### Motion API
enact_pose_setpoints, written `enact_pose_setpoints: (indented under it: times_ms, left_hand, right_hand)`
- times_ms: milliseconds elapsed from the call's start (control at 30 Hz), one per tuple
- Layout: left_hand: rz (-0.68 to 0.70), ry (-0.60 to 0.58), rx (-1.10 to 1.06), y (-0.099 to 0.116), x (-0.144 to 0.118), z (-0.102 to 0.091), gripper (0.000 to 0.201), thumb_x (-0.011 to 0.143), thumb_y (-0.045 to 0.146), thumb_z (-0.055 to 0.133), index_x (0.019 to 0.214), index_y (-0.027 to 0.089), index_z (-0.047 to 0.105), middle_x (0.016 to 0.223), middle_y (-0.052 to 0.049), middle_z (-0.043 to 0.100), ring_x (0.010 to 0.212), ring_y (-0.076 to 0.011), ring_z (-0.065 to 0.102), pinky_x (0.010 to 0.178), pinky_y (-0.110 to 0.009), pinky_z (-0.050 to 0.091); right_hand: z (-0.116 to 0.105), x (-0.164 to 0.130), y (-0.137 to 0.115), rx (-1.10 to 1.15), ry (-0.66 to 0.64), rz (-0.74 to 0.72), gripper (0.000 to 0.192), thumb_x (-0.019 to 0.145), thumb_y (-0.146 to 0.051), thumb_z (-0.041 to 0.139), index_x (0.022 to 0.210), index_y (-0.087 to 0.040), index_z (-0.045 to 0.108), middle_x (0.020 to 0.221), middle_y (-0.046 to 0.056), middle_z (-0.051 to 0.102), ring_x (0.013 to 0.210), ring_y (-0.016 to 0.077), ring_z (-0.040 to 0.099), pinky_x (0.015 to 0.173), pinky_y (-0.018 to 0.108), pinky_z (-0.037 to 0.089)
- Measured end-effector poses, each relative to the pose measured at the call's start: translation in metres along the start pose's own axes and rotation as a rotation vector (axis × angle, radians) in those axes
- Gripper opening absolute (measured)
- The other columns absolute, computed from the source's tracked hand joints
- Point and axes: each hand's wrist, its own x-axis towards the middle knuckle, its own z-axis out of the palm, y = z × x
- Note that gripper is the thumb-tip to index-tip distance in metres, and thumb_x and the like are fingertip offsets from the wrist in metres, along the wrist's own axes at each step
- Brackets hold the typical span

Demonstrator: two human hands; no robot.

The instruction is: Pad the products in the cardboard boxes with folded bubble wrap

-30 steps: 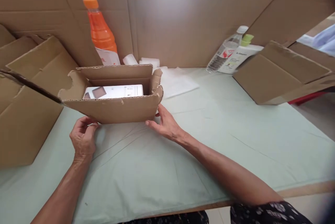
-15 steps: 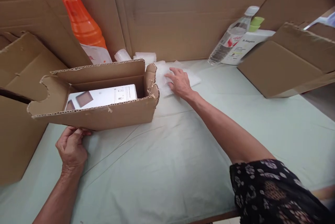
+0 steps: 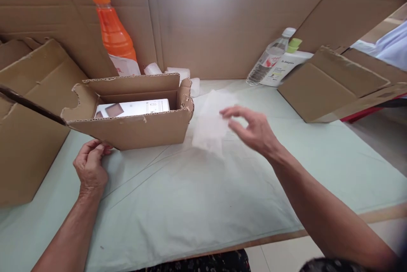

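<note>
An open cardboard box (image 3: pixel 149 130) stands left of centre with a white printed box (image 3: pixel 140 108) lying inside. My left hand (image 3: pixel 92 162) has its fingers curled at the cardboard box's near lower left corner; the fingertips are partly hidden. To the right of that box, a sheet of translucent white bubble wrap (image 3: pixel 210 128) lies on the cloth, its edges blurred. My right hand (image 3: pixel 254 130) hovers at the sheet's right edge, thumb and fingers apart. Whether the fingertips touch the sheet I cannot tell.
Rolled wrap (image 3: pixel 178 72) lies behind the box, near an orange bottle (image 3: pixel 116 37). At the back right are a clear bottle (image 3: pixel 269 58), a white tube (image 3: pixel 286 68) and a cardboard box (image 3: pixel 330 85). Another cardboard box (image 3: pixel 28 149) stands at far left.
The bubble wrap has come away from the back, nearer to me and spread flatter. My right hand has drawn back and rightward. My left hand stays at the box corner.
</note>
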Motion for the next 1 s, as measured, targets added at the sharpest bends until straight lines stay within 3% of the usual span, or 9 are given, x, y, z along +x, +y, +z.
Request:
enact_pose_setpoints:
  times_ms: [100,200,333,433,533,600,800,900,1000]
  left_hand:
    - [-0.042,0.157,-0.117,0.011,0.001,0.005,0.028,0.068,0.029,0.063,0.093,0.016,0.064,0.082,0.0,0.064,0.073,-0.0145,0.064,0.067,-0.028,0.049]
    - [-0.032,0.239,-0.124,0.021,0.002,0.002,0.026,0.068,0.023,0.065,0.093,0.016,0.064,0.083,0.002,0.062,0.078,-0.0137,0.065,0.072,-0.027,0.049]
    - [0.118,0.313,-0.041,0.037,-0.028,-0.014,0.03,0.07,0.017,0.071,0.099,0.017,0.065,0.086,0.004,0.064,0.087,-0.0166,0.067,0.086,-0.033,0.054]
    - [0.266,0.112,0.17,0.049,-0.077,-0.021,0.029,0.082,0.027,0.069,0.109,0.017,0.069,0.096,-0.002,0.072,0.092,-0.0203,0.069,0.09,-0.038,0.056]
    - [0.335,-0.357,0.438,0.055,-0.12,-0.006,0.026,0.089,0.034,0.062,0.11,0.021,0.071,0.114,-0.008,0.072,0.107,-0.0256,0.067,0.086,-0.037,0.058]
    - [0.41,-0.572,0.574,0.055,-0.135,0.017,0.03,0.089,0.031,0.058,0.115,0.021,0.07,0.125,-0.011,0.069,0.116,-0.029,0.064,0.087,-0.041,0.059]
    - [0.463,-0.703,0.795,0.052,-0.146,0.077,0.045,0.086,0.012,0.053,0.129,0.013,0.063,0.106,-0.013,0.074,0.098,-0.0295,0.067,0.09,-0.049,0.055]
    - [0.42,-0.748,0.619,0.064,-0.164,0.065,0.047,0.084,0.008,0.049,0.128,0.016,0.064,0.094,-0.008,0.074,0.08,-0.0217,0.068,0.08,-0.039,0.056]
    - [0.321,-0.815,0.4,0.082,-0.192,0.028,0.033,0.089,0.014,0.049,0.113,0.02,0.07,0.084,-0.003,0.07,0.07,-0.016,0.064,0.066,-0.028,0.054]
  right_hand:
    - [-0.017,-0.043,-0.017,0.109,-0.28,0.013,0.024,0.087,-0.03,0.065,0.108,-0.025,0.074,0.115,0.004,0.076,0.111,0.0239,0.07,0.099,0.039,0.054]
    - [-0.026,-0.06,-0.009,0.156,-0.221,0.193,0.025,0.09,-0.037,0.063,0.108,-0.025,0.074,0.114,0.004,0.076,0.108,0.0237,0.07,0.095,0.038,0.055]
    - [-0.016,-0.052,0.026,-0.102,-0.177,0.463,0.033,0.09,-0.042,0.059,0.11,-0.022,0.075,0.118,0.008,0.074,0.1,0.0255,0.069,0.088,0.041,0.055]
    - [0.003,-0.034,0.054,-0.316,-0.136,0.484,0.039,0.09,-0.041,0.056,0.117,-0.017,0.072,0.136,0.013,0.066,0.12,0.0328,0.062,0.101,0.048,0.05]
    - [0.027,-0.017,0.07,-0.402,-0.108,0.466,0.039,0.089,-0.039,0.057,0.112,-0.011,0.071,0.138,0.022,0.062,0.128,0.0421,0.055,0.107,0.06,0.04]
    - [0.041,-0.012,0.071,-0.393,-0.095,0.441,0.032,0.086,-0.034,0.059,0.106,-0.011,0.07,0.137,0.023,0.063,0.128,0.0434,0.054,0.106,0.063,0.039]
    - [0.048,-0.033,0.048,-0.27,-0.07,0.275,0.013,0.085,-0.027,0.056,0.092,-0.02,0.064,0.135,0.013,0.066,0.122,0.0323,0.06,0.103,0.052,0.044]
    - [0.04,-0.046,0.033,-0.195,-0.044,0.195,0.013,0.09,-0.032,0.053,0.094,-0.022,0.061,0.13,0.009,0.069,0.113,0.0273,0.065,0.098,0.047,0.048]
    - [0.039,-0.053,0.022,-0.1,-0.074,0.112,0.013,0.091,-0.032,0.054,0.095,-0.023,0.062,0.126,0.008,0.071,0.114,0.0275,0.065,0.097,0.047,0.05]
